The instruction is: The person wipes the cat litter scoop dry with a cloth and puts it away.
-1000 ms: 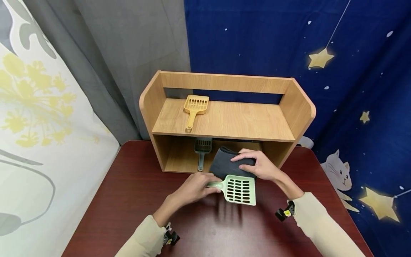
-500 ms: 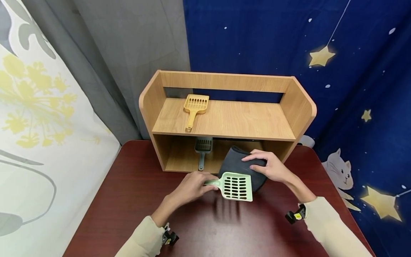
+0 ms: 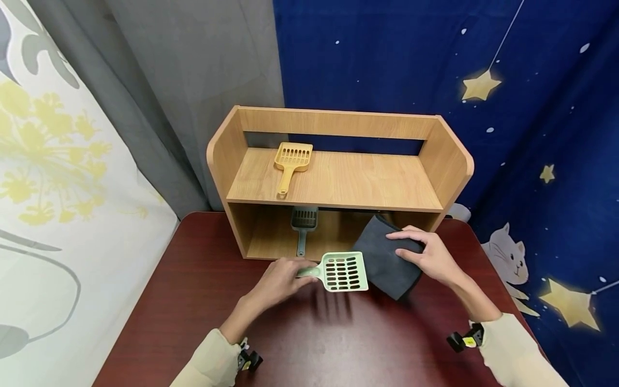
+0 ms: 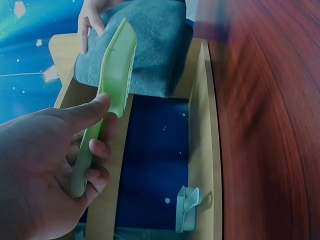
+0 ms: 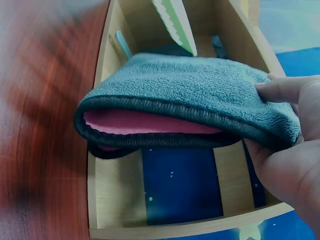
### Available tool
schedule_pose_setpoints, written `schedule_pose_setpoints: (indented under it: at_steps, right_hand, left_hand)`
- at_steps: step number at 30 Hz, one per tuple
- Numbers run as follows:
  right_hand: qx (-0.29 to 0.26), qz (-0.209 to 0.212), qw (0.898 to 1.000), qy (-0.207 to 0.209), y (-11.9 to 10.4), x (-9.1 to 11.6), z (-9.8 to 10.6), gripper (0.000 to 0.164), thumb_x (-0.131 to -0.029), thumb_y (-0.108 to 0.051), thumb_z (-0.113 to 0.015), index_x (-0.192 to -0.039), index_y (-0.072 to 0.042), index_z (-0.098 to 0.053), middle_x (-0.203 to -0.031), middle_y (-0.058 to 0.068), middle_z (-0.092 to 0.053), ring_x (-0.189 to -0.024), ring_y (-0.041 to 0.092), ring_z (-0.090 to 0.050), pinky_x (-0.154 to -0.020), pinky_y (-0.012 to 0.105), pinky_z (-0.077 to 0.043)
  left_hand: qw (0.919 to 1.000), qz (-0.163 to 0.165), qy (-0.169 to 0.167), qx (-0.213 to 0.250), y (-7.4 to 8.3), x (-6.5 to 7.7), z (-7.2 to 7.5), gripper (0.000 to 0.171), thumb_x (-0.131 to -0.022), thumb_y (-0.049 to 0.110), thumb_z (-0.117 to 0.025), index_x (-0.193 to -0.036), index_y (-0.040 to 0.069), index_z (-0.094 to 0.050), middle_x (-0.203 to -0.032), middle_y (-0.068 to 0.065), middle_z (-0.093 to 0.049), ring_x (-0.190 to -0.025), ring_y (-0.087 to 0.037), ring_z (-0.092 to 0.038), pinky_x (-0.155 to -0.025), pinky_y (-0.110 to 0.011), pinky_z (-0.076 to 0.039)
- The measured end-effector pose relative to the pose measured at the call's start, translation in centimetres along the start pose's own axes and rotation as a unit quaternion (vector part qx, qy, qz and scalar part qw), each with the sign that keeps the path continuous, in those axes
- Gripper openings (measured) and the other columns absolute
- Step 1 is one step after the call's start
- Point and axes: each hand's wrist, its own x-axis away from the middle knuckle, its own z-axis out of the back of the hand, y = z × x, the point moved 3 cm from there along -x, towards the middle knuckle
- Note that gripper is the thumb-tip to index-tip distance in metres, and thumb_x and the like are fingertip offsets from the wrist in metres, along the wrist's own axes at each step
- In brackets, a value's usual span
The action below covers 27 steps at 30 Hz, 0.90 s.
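My left hand (image 3: 284, 279) grips the handle of a light green slotted litter scoop (image 3: 344, 272), held above the table with its slotted head toward the right. In the left wrist view the thumb lies along the handle of the scoop (image 4: 117, 70) and the fingers curl round it. My right hand (image 3: 430, 255) pinches a folded dark grey cloth (image 3: 387, 258) by its edge, in front of the shelf's lower right. The right wrist view shows the cloth (image 5: 185, 85) with a dark hem and a pink inner side. Scoop and cloth are close beside each other.
A two-tier wooden shelf (image 3: 338, 206) stands at the back of the dark red table (image 3: 193, 301). One yellow litter scoop (image 3: 292, 161) lies on its upper board, and a grey-green litter scoop (image 3: 303, 226) lies in the lower compartment. Curtains hang behind.
My right hand has moved right with the cloth, away from the scoop. The left hand has shifted slightly left with the green scoop, and the two now overlap less in the head view.
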Motion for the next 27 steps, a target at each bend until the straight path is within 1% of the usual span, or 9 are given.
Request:
schedule_pose_setpoints:
  at_steps: [5,9,13,17,20,23,25,26,27]
  right_hand:
    - [-0.011,-0.027,0.999,0.023,-1.4,0.2,0.2,0.039,-0.089,0.003,-0.082,-0.125,-0.012,-0.078,-0.117,0.007,-0.073,-0.103,0.011,-0.064,-0.090,0.016,-0.046]
    - [-0.016,-0.042,0.999,0.023,-2.9,0.1,-0.7,0.037,-0.091,-0.004,-0.083,-0.126,-0.016,-0.079,-0.117,0.005,-0.074,-0.102,0.013,-0.065,-0.087,0.018,-0.049]
    - [-0.035,-0.043,0.998,0.010,-4.2,-0.4,-2.7,0.036,-0.091,-0.008,-0.083,-0.126,-0.016,-0.079,-0.117,0.004,-0.075,-0.104,0.014,-0.066,-0.086,0.019,-0.050]
    - [-0.060,-0.045,0.997,-0.020,-4.9,-1.0,-5.4,0.036,-0.091,-0.006,-0.083,-0.125,-0.012,-0.078,-0.116,0.008,-0.075,-0.100,0.014,-0.068,-0.081,0.022,-0.054]
    - [-0.089,-0.076,0.992,-0.036,-5.0,-1.3,-7.2,0.036,-0.090,0.000,-0.081,-0.125,-0.006,-0.077,-0.116,0.014,-0.075,-0.091,0.013,-0.073,-0.074,0.024,-0.058]
    - [-0.112,-0.110,0.987,-0.045,-4.9,-1.6,-8.7,0.037,-0.090,0.004,-0.079,-0.126,-0.001,-0.075,-0.115,0.021,-0.075,-0.086,0.016,-0.076,-0.070,0.027,-0.061]
    - [-0.081,-0.119,0.989,-0.042,-4.9,-1.8,-9.4,0.037,-0.088,0.003,-0.080,-0.125,-0.003,-0.076,-0.115,0.020,-0.076,-0.084,0.013,-0.076,-0.068,0.025,-0.059]
    - [-0.057,-0.117,0.991,-0.040,-4.9,-1.8,-9.7,0.037,-0.088,0.001,-0.081,-0.124,-0.005,-0.077,-0.112,0.018,-0.077,-0.079,0.010,-0.073,-0.065,0.023,-0.057]
    - [-0.029,-0.115,0.992,-0.039,-4.9,-1.9,-9.9,0.037,-0.087,-0.001,-0.082,-0.123,-0.007,-0.078,-0.100,0.012,-0.078,-0.073,0.006,-0.069,-0.062,0.021,-0.054]
  left_hand:
    - [0.9999,0.006,0.013,-0.007,-0.2,0.0,-0.1,0.026,-0.090,0.022,-0.085,-0.113,0.009,-0.081,-0.102,-0.001,-0.080,-0.078,-0.010,-0.069,-0.064,-0.029,-0.053]
    - [0.9997,0.009,0.020,-0.005,-0.2,-0.2,-0.3,0.027,-0.089,0.022,-0.087,-0.112,0.009,-0.082,-0.101,-0.001,-0.080,-0.077,-0.010,-0.068,-0.063,-0.030,-0.053]
    - [0.9996,0.014,0.024,0.000,0.1,-0.5,-0.7,0.028,-0.088,0.023,-0.087,-0.112,0.010,-0.082,-0.103,-0.001,-0.081,-0.081,-0.011,-0.070,-0.065,-0.032,-0.055]
    - [0.9996,0.012,0.024,0.003,0.7,-0.9,-1.2,0.027,-0.089,0.022,-0.087,-0.112,0.010,-0.082,-0.104,0.000,-0.080,-0.086,-0.014,-0.073,-0.069,-0.034,-0.056]
    - [0.9996,0.015,0.024,0.003,1.3,-1.2,-1.6,0.026,-0.090,0.023,-0.086,-0.112,0.011,-0.081,-0.101,0.002,-0.079,-0.083,-0.013,-0.071,-0.068,-0.032,-0.055]
    - [0.9994,0.023,0.024,0.003,1.8,-1.4,-1.8,0.025,-0.090,0.024,-0.085,-0.111,0.011,-0.081,-0.099,0.004,-0.078,-0.079,-0.012,-0.067,-0.066,-0.030,-0.052]
    - [0.9993,0.029,0.022,-0.002,2.1,-1.5,-1.8,0.025,-0.091,0.025,-0.084,-0.112,0.012,-0.081,-0.100,0.004,-0.078,-0.078,-0.011,-0.065,-0.065,-0.029,-0.050]
    - [0.9993,0.031,0.020,-0.005,2.2,-1.5,-1.9,0.025,-0.091,0.025,-0.084,-0.112,0.011,-0.081,-0.101,0.004,-0.078,-0.078,-0.011,-0.065,-0.065,-0.029,-0.050]
    - [0.9993,0.032,0.018,-0.008,2.3,-1.5,-1.9,0.025,-0.092,0.026,-0.084,-0.112,0.012,-0.081,-0.101,0.004,-0.078,-0.077,-0.010,-0.064,-0.064,-0.028,-0.049]
